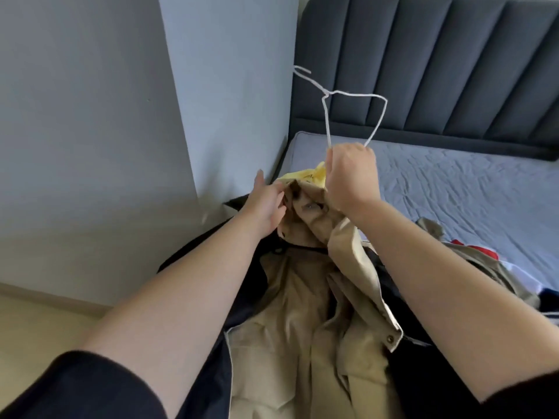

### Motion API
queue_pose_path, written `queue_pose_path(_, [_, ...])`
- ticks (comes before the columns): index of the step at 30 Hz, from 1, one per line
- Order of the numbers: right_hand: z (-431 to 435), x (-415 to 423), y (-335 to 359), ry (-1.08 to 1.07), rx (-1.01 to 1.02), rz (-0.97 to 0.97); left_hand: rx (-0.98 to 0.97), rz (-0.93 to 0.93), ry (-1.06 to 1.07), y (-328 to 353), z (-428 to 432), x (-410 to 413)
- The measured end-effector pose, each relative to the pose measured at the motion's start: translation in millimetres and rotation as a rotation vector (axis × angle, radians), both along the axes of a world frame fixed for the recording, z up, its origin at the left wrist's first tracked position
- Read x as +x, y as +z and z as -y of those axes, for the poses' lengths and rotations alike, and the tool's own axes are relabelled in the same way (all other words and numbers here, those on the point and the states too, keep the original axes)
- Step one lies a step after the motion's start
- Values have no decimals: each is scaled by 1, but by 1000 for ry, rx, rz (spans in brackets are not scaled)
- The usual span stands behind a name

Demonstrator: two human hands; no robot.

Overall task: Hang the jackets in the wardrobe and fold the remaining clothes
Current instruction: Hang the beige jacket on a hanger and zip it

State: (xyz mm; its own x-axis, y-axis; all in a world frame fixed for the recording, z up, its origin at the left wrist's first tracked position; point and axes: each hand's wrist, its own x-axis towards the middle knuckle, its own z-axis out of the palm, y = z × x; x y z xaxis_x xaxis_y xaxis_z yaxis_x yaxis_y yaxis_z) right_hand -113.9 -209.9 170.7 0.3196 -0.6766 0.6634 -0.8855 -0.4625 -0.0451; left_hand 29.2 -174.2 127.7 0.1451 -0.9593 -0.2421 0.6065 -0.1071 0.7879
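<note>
Single head-worn wide-angle view, facing forward and down, close above the bed (453, 189); headboard (438, 71) at 1 o'clock, wall (90, 116) at 10 o'clock.

Grey wall (90, 116) left; dark padded headboard (438, 71) behind bed (302, 140), wrinkled grey sheet (469, 189); beige floor (36, 322).
</note>
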Motion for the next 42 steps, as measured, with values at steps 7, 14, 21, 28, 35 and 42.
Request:
queue_pose_path(7, [-69,5,-42,119,-95,83,159,238,-87,-37,-61,4])
queue_pose_path(14, [-153,3,-138,304,-164,-138,47,253,-115,-56,-100,11])
queue_pose_path(21, [-168,-31,-170,401,-42,-99,208,595,140,-55,-112,5])
queue_pose_path(28, [-97,-79,-155,342,86,-997,-101,1216,202,-58,-123,13])
queue_pose_path(35, [-6,-113,-87,-786,540,-595,-171,1272,353,-59,-116,8])
queue_pose_path(42, [-13,-111,-120,-703,695,-763,-232,1444,247,-68,-126,20])
